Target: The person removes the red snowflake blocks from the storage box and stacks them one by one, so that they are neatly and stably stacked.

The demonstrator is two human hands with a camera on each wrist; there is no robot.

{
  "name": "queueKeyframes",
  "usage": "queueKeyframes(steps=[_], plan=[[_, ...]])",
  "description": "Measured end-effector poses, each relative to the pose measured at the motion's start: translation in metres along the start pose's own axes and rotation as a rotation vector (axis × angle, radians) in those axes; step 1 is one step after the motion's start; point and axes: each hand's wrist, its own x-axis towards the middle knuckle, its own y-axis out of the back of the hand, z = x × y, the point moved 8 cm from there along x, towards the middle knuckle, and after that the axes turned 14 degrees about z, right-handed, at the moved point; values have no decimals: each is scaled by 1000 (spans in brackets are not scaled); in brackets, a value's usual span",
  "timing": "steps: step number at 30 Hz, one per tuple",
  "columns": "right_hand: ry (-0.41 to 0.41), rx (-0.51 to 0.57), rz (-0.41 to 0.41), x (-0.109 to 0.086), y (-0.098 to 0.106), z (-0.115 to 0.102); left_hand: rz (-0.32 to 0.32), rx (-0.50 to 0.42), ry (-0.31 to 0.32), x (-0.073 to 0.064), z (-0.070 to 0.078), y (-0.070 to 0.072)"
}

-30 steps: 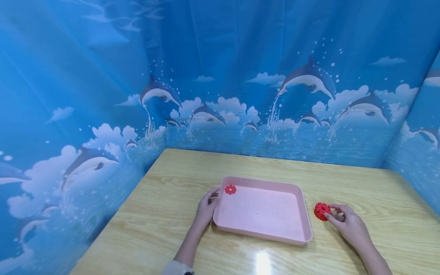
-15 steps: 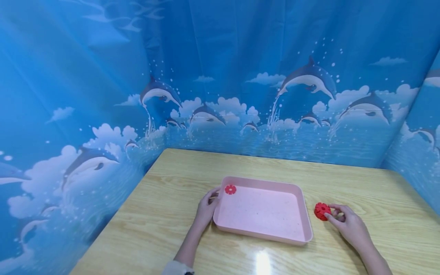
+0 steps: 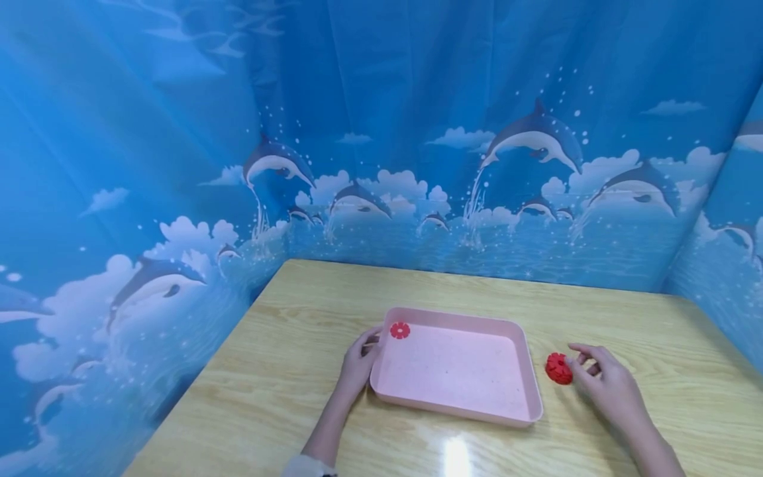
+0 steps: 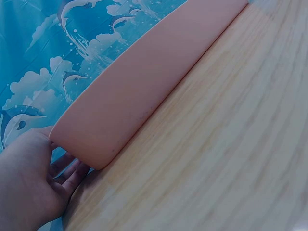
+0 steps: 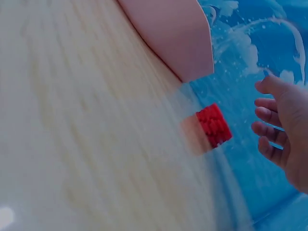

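Note:
A shallow pink tray (image 3: 456,368) sits on the table. My left hand (image 3: 356,363) holds its left side; in the left wrist view the thumb of that hand (image 4: 29,178) lies at the rim and the fingers curl outside the tray wall (image 4: 130,82). One red notched plastic disc (image 3: 400,330) lies flat in the tray's back left corner. Right of the tray stands a stack of several such red discs (image 3: 558,368), also seen edge-on as a red stack (image 5: 213,125). My right hand (image 3: 610,384) is beside the stack, apart from it, fingers loosely bent and holding nothing.
The wood-grain table (image 3: 322,298) reaches back to a blue curtain (image 3: 387,132) printed with dolphins, which also hangs along the left and right sides. A bright light reflection (image 3: 456,456) shows on the table in front of the tray.
My right hand has let go of the red disc stack and drawn slightly away to the right. The stack, the tray and my left hand stay in place.

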Motion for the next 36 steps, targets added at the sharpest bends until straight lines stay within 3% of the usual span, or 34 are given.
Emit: queueKeyframes(steps=[9,21,27,33,36], plan=[[45,37,-63,11,-11,-64,8,2,8,0,1,0],[11,71,-224,15,-85,-130,-2,-2,-40,0,1,-1],[4,63,-285,14,-126,-151,-4,0,-21,-1,0,-1],[-18,55,-338,14,-158,-162,-9,-25,-6,-7,22,3],[-38,50,-359,16,-172,-162,-9,-17,2,-6,20,2]])
